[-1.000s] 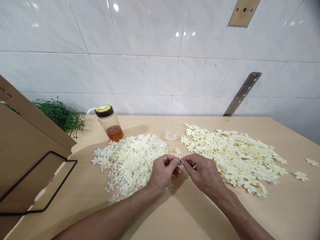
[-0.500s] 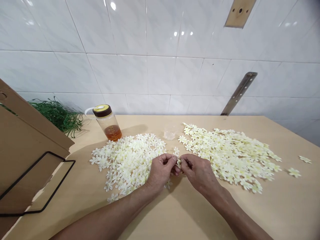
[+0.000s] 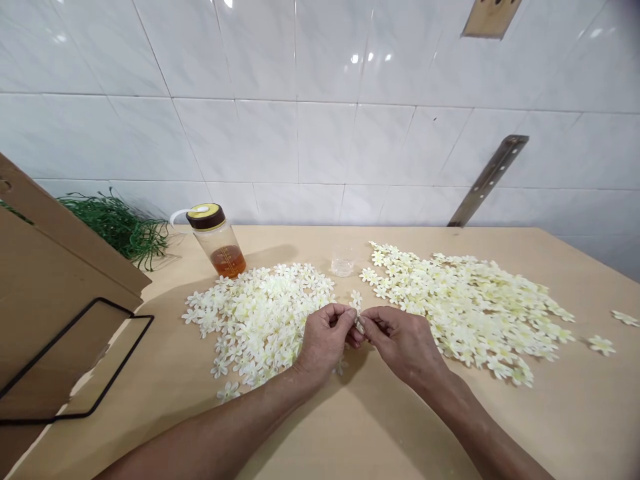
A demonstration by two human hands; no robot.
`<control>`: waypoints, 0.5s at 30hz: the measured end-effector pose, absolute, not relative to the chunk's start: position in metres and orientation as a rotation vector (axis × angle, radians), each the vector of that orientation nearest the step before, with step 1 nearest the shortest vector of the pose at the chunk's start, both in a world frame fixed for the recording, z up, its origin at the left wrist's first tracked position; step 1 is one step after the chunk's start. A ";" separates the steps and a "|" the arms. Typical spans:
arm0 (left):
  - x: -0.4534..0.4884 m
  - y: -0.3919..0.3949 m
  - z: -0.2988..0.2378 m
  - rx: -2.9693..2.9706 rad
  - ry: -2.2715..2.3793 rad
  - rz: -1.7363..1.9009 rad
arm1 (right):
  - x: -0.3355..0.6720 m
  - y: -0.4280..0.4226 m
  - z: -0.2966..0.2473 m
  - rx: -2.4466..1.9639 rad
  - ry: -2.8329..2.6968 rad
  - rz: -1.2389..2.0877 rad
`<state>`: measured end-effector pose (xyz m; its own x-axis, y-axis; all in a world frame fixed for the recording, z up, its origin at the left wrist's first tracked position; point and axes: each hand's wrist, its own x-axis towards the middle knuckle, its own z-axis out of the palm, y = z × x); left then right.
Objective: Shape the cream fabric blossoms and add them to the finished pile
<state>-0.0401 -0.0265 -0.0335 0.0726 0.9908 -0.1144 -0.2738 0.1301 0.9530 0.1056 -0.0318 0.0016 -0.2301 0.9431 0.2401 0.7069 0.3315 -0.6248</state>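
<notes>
Both hands meet at the middle of the table, fingertips nearly touching. My left hand is closed in a pinch on a small artificial flower, mostly covered by the fingers. From the other side my right hand pinches at the same flower. Just beyond the fingertips lies a loose white flower. To the left spreads a pile of white artificial flowers, its edge partly behind my left hand. A second, yellower pile of flowers spreads to the right of my right hand.
A small clear cup stands behind the hands. A bottle of amber liquid is at the back left, near green artificial stems. A cardboard box and black wire frame occupy the left. A metal bracket leans at the tiled wall.
The view has shifted slightly. The hands stay together at the same spot, and the fingers have moved a little around the small flower.
</notes>
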 end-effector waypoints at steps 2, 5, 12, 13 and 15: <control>-0.040 -0.027 -0.034 0.948 1.018 1.193 | 0.105 -0.032 0.002 -1.452 -2.031 0.485; -0.040 -0.027 -0.035 0.959 1.019 1.181 | 0.105 -0.033 0.002 -1.481 -2.056 0.455; -0.039 -0.027 -0.036 0.950 0.990 1.178 | 0.102 -0.034 0.004 -1.487 -2.057 0.469; -0.040 -0.027 -0.035 0.939 0.985 1.182 | 0.102 -0.034 0.004 -1.482 -2.052 0.483; -0.040 -0.026 -0.034 0.910 0.981 1.187 | 0.102 -0.034 0.004 -1.471 -2.029 0.513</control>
<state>-0.0399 -0.0260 -0.0341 0.0991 0.9872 -0.1248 -0.3086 0.1497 0.9393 0.1022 -0.0344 0.0040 -0.2281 0.9471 0.2257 0.7260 0.3199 -0.6088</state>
